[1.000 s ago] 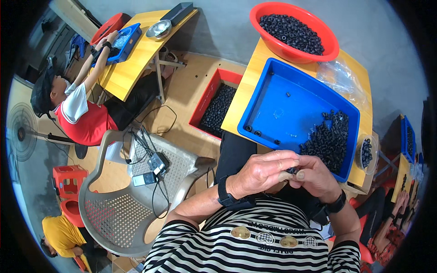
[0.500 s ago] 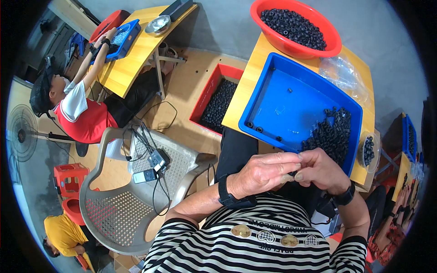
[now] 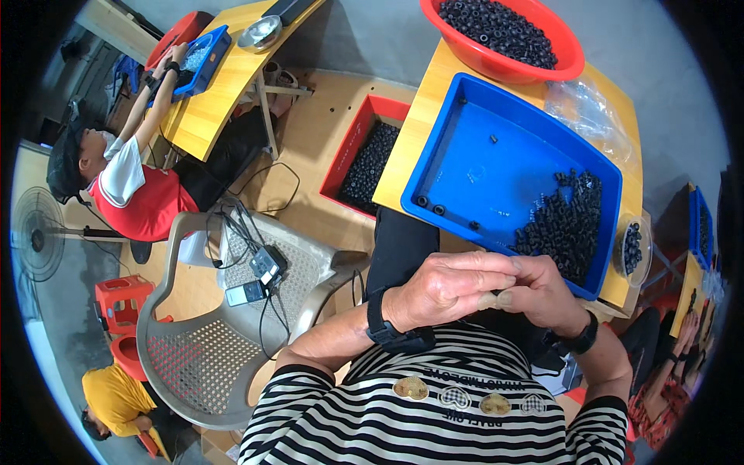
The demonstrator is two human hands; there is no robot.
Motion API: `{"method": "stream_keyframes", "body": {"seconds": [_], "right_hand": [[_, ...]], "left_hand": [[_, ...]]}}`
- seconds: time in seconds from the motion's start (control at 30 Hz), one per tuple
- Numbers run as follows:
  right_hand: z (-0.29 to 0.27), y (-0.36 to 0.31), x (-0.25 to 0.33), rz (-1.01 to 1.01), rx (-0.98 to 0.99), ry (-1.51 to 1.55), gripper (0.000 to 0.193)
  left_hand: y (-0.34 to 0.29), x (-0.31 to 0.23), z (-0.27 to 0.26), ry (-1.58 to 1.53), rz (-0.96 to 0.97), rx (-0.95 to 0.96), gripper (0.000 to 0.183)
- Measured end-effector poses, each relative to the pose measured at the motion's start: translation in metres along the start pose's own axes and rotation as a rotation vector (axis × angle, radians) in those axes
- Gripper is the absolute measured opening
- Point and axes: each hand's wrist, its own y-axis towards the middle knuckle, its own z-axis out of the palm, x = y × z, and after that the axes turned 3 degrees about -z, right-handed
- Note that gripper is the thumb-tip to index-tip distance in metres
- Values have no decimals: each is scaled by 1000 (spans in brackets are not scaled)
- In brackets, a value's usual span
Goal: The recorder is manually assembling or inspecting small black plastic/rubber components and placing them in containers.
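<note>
My left hand [image 3: 449, 288] and my right hand [image 3: 546, 298] meet in front of my chest, fingertips and thumbs pressed together. Whatever they pinch is covered by the fingers. Just beyond them lies a blue tray [image 3: 480, 174] on a yellow table. Small black ring-like parts [image 3: 562, 229] are heaped in its near right corner, and a few loose ones [image 3: 439, 210] lie toward its left side. To the right of the tray, a clear round bowl [image 3: 634, 249] holds more black parts.
A red basin [image 3: 570, 58] full of black parts and a clear plastic bag [image 3: 589, 124] are at the table's far end. On the floor stands a red box [image 3: 335, 174] of parts. A grey chair [image 3: 194, 341] with cables is at left. A co-worker [image 3: 143, 194] sits far left.
The hands stay together; the dark bit that showed between the fingertips is now hidden. The view has shifted slightly, moving the tray and basin up a little in the picture.
</note>
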Motion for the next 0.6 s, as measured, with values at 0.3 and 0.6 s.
{"method": "stream_keyframes", "body": {"seconds": [0.3,0.6], "right_hand": [[0,-4,-1,13,-90,49,17],[4,-13,-12,-172,-365,20,15]], "left_hand": [[1,3,2,-42,-89,43,30],[5,2,4,-104,-135,10,32]]}}
